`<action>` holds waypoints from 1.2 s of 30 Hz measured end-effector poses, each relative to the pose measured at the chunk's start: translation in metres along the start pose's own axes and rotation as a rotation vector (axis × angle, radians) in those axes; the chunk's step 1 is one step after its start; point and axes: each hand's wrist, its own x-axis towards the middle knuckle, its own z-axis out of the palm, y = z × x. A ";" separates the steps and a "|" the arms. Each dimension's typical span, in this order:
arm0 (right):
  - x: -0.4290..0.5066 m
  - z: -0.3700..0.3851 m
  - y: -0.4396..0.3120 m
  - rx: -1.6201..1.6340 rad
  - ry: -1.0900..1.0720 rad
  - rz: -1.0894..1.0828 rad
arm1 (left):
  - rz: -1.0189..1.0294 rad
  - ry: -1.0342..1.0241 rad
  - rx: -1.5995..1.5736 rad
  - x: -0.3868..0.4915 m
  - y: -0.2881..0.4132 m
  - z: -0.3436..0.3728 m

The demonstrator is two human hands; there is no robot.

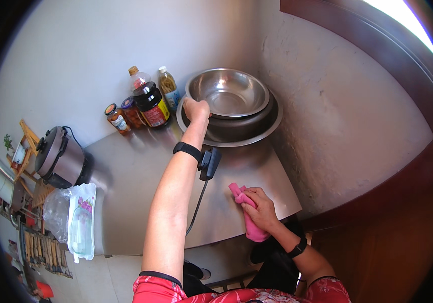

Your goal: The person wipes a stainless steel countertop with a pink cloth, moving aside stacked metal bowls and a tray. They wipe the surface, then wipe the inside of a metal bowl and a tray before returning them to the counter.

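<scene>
My left hand [196, 110] reaches forward and grips the near-left rim of a stainless steel bowl [229, 100]. That bowl sits in a stack, above a wider metal basin [235, 144] with a flared rim. The fingertips are partly hidden behind the rim. Close to the front edge of the metal tabletop [129, 193], my right hand [260, 208] holds a bunched pink cloth [256, 231]. A black device [209, 164] with a cable is strapped at my left wrist.
Against the wall left of the bowls stand a large bottle of dark liquid [150, 100], a smaller bottle [169, 89] and two jars [118, 119]. Farther left are an electric pressure cooker [63, 157] and a floral tray [91, 223]. Bare wall [337, 125] borders the table's right side.
</scene>
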 end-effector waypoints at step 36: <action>-0.004 0.008 0.019 0.041 0.007 -0.078 | 0.389 -0.352 0.455 -0.099 0.010 -0.180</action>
